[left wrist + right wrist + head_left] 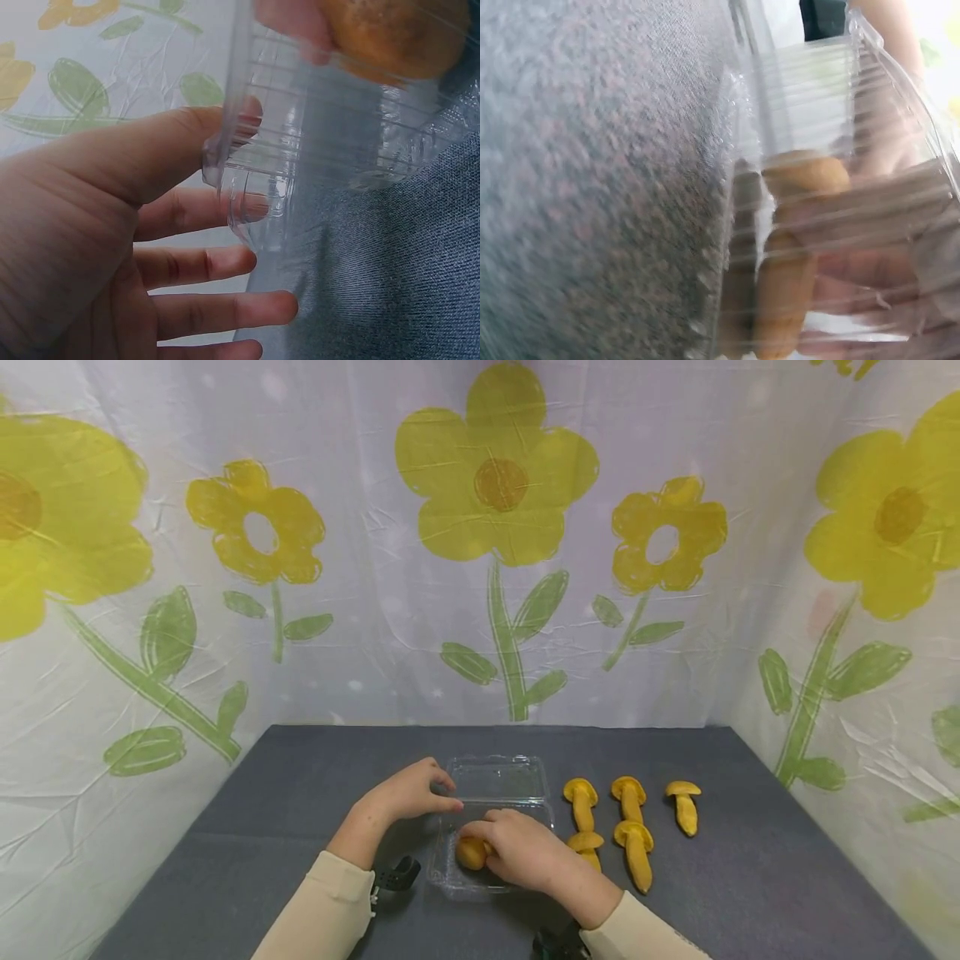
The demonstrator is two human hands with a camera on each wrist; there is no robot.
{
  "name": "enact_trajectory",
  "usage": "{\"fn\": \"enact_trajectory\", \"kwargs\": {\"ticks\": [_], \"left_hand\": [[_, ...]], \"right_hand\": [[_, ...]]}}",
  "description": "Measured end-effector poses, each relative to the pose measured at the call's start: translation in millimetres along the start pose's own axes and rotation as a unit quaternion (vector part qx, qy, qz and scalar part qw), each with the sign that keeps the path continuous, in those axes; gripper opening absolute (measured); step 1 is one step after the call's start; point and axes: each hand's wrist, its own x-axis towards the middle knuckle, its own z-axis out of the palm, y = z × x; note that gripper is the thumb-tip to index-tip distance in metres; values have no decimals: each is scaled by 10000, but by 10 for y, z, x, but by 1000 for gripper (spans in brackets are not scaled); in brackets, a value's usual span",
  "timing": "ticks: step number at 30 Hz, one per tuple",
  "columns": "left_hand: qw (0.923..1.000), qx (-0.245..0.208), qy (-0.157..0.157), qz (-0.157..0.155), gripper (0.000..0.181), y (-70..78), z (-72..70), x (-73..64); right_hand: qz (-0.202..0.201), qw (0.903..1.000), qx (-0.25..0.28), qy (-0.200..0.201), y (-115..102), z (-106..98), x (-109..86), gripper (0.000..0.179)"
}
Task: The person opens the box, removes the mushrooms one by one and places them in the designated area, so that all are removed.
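Observation:
A clear plastic clamshell box (pixel 447 878) lies on the dark table with its lid (pixel 497 783) folded back. Inside the lower half, my right hand (pixel 528 852) grips a yellow-brown mushroom (pixel 471 853), its cap toward the left. Through the ribbed wall in the right wrist view, the mushroom's stem (pixel 784 300) lies low, close to the box floor. My left hand (pixel 405 795) is at the box's left side near the hinge. Its thumb and index finger touch the plastic corner in the left wrist view, and the other fingers (pixel 217 311) extend straight beside it.
Several more mushrooms (pixel 636 852) lie right of the box in short columns, with a single mushroom (pixel 685 810) farthest right. The dark table (pixel 262 860) ends at a flower-printed curtain (pixel 360 635) behind and at the sides. Black wrist straps (pixel 399 874) sit below the sleeves.

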Motion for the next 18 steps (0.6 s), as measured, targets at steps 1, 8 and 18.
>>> {"fn": "enact_trajectory", "kwargs": {"ticks": [1,8,18], "left_hand": [[10000,1,-1,-1,37,0,0,0],[10000,17,8,-14,36,10,1,-8],[10000,-6,27,20,37,9,4,3]], "right_hand": [[-24,10000,53,65,6,-7,-2,37],[119,9996,228,72,33,-13,-1,30],[17,10000,47,14,21,-48,-16,41]]}}
